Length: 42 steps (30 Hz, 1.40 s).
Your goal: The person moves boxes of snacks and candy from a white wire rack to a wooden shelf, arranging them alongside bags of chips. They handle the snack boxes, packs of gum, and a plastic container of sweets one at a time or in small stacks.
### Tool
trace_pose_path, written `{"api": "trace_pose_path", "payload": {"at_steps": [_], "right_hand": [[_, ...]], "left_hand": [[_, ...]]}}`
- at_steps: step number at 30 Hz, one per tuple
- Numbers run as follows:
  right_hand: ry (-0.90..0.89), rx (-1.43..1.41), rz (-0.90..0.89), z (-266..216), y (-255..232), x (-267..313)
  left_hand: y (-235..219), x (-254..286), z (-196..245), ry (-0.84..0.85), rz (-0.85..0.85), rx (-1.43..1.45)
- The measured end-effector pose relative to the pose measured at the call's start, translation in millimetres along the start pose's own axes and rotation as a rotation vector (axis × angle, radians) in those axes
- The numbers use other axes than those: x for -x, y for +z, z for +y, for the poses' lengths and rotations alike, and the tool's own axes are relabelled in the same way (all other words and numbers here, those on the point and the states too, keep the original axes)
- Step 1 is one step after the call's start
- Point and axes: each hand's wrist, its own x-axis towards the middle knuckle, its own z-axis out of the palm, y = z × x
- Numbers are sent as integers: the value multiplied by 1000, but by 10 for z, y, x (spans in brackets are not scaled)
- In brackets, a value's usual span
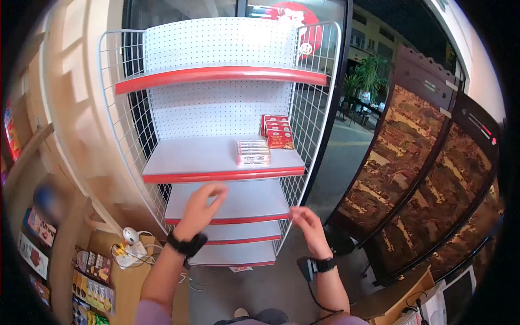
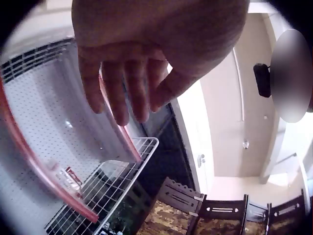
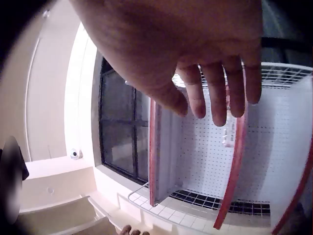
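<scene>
Both hands hover in front of a white shelf rack with red edge strips. My left hand (image 1: pixel 203 208), fingers relaxed and holding nothing, is before the shelf below the stocked one. To the right, my right hand (image 1: pixel 309 223) is likewise free of any object, near the rack's right side. In the wrist views the left fingers (image 2: pixel 117 93) and right fingers (image 3: pixel 215 93) hang loosely. On the stocked shelf (image 1: pixel 189 157) a clear-wrapped pack of small boxes (image 1: pixel 253 153) sits near the front, and several red packets (image 1: pixel 277 132) stand in a row behind it.
Wire side panels (image 1: pixel 319 108) flank the rack. A wooden counter (image 1: pixel 127 290) at left carries a white power adapter with cables (image 1: pixel 131 254) and boxed snacks (image 1: pixel 93 265). Dark patterned folding screens (image 1: pixel 401 151) stand at right. Low at right is an open cardboard box (image 1: pixel 403 303).
</scene>
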Motion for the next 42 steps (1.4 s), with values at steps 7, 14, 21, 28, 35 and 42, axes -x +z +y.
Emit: {"api": "trace_pose_path", "payload": {"at_steps": [7, 14, 21, 28, 35, 42], "right_hand": [[-258, 514, 42, 543, 83, -1892], [-171, 1229, 109, 944, 146, -2883], [-231, 1025, 83, 1093, 239, -2892], [-65, 21, -174, 689, 729, -2568], [-75, -482, -626, 521, 1682, -1730], [64, -529, -1518, 402, 2827, 168]], "left_hand": [[625, -1504, -1294, -146, -141, -285], [928, -2093, -1801, -493, -192, -449], [972, -2136, -1567, -572, -194, -321], [711, -1772, -1054, -194, 386, -189], [-61, -110, -342, -323, 735, 377], [223, 2526, 714, -515, 1531, 169]]}}
